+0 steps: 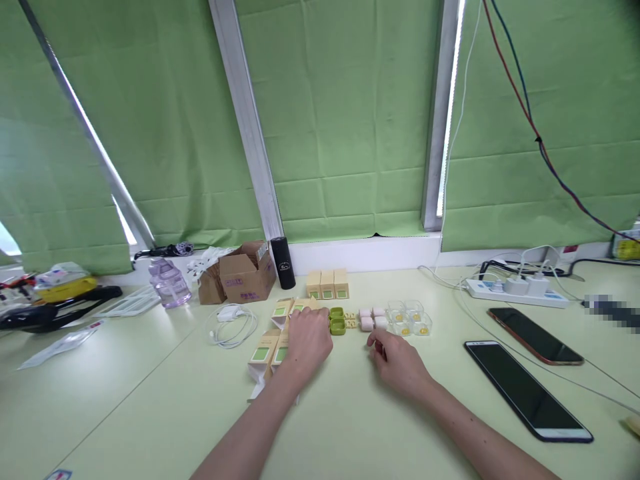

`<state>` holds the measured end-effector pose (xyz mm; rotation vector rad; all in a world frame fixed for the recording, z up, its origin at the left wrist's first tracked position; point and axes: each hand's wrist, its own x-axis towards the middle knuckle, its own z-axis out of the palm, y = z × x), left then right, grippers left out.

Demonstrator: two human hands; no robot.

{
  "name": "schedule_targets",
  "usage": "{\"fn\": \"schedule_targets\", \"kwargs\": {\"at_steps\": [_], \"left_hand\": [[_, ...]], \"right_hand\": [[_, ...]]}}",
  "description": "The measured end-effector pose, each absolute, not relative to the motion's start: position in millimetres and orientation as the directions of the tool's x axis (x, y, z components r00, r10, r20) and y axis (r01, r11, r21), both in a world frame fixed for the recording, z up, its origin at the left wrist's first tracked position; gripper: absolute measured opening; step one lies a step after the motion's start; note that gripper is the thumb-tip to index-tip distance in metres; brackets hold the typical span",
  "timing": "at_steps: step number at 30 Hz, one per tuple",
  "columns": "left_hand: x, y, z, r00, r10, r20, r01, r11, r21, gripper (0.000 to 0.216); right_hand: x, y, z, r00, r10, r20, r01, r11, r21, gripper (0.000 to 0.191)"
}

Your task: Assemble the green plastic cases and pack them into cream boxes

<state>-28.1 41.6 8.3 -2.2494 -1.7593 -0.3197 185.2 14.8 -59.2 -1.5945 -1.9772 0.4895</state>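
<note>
My left hand (311,335) is closed over a group of small tan boxes with green labels, its fingers bent round one box (299,304); the fingertips are partly hidden. More of these boxes (263,347) lie beside and under that hand, some with white flaps or paper at the near end. Just right of its knuckles sit green square containers (338,327) and small yellow pieces (351,321). My right hand (399,361) rests loosely curled, fingers a little apart, with nothing visible in it. Beyond its fingertips are pale pink and white blocks (367,323) and clear cups (421,325) with yellow bits inside.
Three tan boxes (327,285) stand behind. Further left are a black cylinder (283,263), an open carton (246,275), a coiled white cable (234,327) and a purple bottle (169,283). Two phones (527,390) and a power strip (517,293) with cords lie right.
</note>
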Motion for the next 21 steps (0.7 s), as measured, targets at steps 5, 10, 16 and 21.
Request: {"fn": "schedule_targets", "kwargs": {"at_steps": [5,10,16,21], "left_hand": [[-25,38,-14,0.317,0.911,0.265,0.947,-0.288,-0.144,0.025],[-20,39,-22,0.353,0.913,0.206,0.933,-0.325,-0.157,0.029],[-14,42,-25,0.325,0.932,0.161,0.943,-0.305,-0.136,0.035],[-13,45,-26,0.319,0.936,0.152,0.945,-0.301,-0.128,0.03]], "right_hand": [[181,9,-56,-0.18,0.955,0.235,0.798,0.281,-0.532,0.011],[180,7,-55,-0.202,0.946,0.253,0.803,0.307,-0.511,0.013],[179,5,-57,-0.256,0.924,0.285,0.78,0.371,-0.504,0.023],[179,5,-59,-0.272,0.923,0.272,0.787,0.376,-0.49,0.026]]}}
